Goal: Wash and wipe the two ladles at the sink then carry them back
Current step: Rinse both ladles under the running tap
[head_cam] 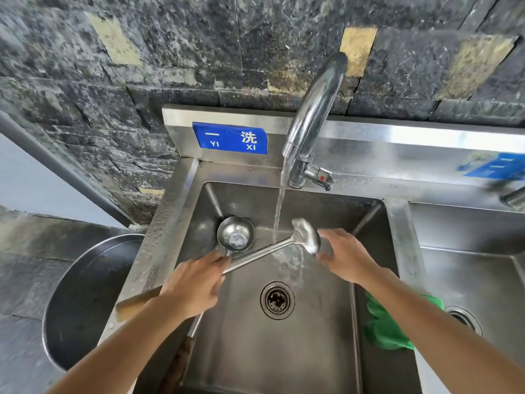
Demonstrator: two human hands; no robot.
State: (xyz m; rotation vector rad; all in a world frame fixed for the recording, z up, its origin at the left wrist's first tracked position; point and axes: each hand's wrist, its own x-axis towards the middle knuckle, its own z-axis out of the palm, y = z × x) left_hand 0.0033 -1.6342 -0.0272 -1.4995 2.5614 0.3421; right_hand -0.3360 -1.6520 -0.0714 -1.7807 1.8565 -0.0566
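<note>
The sink (181, 194) fills the view beneath and beyond both hands, and the frame cuts off its near edge. Left of the left arm sits a big round pan (85, 294), its near side hidden by that arm. Right of the right arm a second basin (468, 274) runs out of frame. The same arm covers part of a green cloth (389, 328) draped on the divider between the basins. The faucet (315, 103) arches over from beyond the right hand. Its water (279, 200) falls between the hands onto the stem of the held ladle (264, 253).

That ladle lies nearly level. Its long axis runs from a wooden grip end, which sticks out left of the left hand over the sink rim, across to the bowl at the right hand. The bowl is turned on edge, and its opening is hard to make out. The left hand (193, 285) is wrapped round the stem and hides that stretch. The right hand (346, 254) has fingers and thumb curved to either side of the bowl; whether it clasps or merely touches, I cannot tell.

The loose ladle (235, 233) lies in the sink, its bowl facing up just beyond the left hand. Its handle points back toward the person and passes under that hand, which hides its middle. The dark end reappears blurred beside the left forearm.
</note>
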